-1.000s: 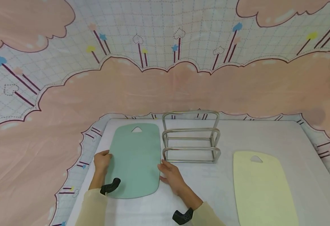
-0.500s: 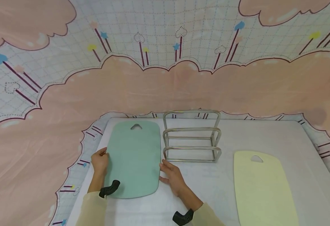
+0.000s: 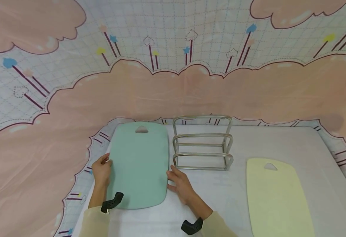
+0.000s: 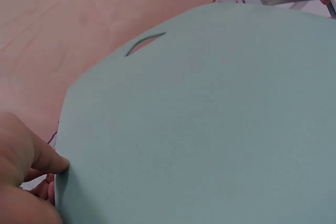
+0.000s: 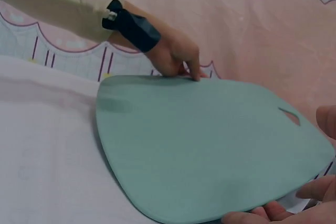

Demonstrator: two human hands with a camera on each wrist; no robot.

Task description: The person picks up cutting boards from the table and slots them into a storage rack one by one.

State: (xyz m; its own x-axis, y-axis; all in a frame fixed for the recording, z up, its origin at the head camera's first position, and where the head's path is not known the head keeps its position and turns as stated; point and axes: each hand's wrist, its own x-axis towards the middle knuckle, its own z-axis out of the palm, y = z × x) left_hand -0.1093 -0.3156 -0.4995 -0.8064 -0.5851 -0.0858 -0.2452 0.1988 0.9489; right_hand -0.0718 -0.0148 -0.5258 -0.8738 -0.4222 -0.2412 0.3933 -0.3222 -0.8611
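A green cutting board with a handle slot lies at the left of the head view, tilted, its far end raised off the white tabletop. At its left edge my left hand pinches the rim, thumb on top and fingers mostly hidden beneath. My right hand is at the opposite edge, with fairly straight fingertips touching the rim, as the right wrist view also shows. A metal-wire rack with several upright loops stands just beyond the right hand, apart from the board.
A yellow cutting board lies flat on the white tabletop at the right. Behind the table hangs a patterned pink-and-white cloth. Black wrist-camera mounts sit on both wrists.
The far end of the green cutting board has risen and come slightly left, with my left hand shifting left and a little up. My right hand stays nearly in place.
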